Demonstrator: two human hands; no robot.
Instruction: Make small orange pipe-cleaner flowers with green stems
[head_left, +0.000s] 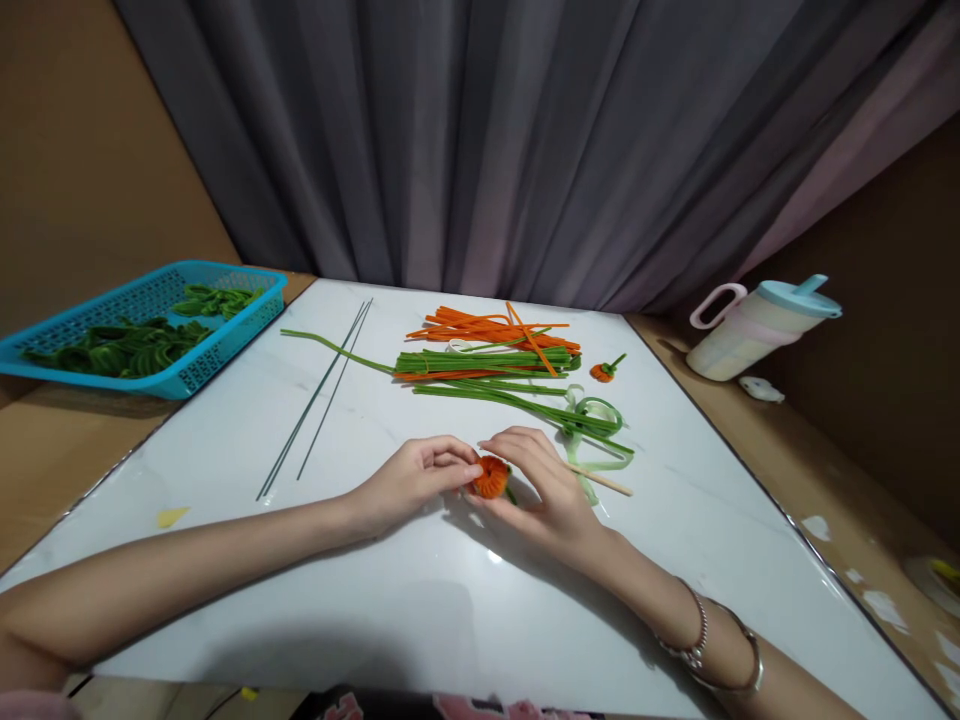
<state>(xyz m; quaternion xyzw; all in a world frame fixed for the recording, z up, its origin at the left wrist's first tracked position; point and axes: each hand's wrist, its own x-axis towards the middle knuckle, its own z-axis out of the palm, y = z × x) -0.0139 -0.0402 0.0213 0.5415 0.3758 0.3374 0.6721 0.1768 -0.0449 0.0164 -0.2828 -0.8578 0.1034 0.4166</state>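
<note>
My left hand and my right hand meet in the middle of the white table. Together their fingertips pinch a small orange pipe-cleaner ball with a bit of green at its lower right. A thin wooden stick lies just right of my right hand. Beyond the hands lie a bundle of green pipe cleaners and a pile of orange pipe cleaners. A finished small orange ball with a green stem sits to their right.
Thin dark wires lie on the table's left part. A blue basket holding green curled pieces stands at the far left. Pale green ribbon curls near the stick. A pastel cup with a straw lid stands at the right. Grey curtain behind.
</note>
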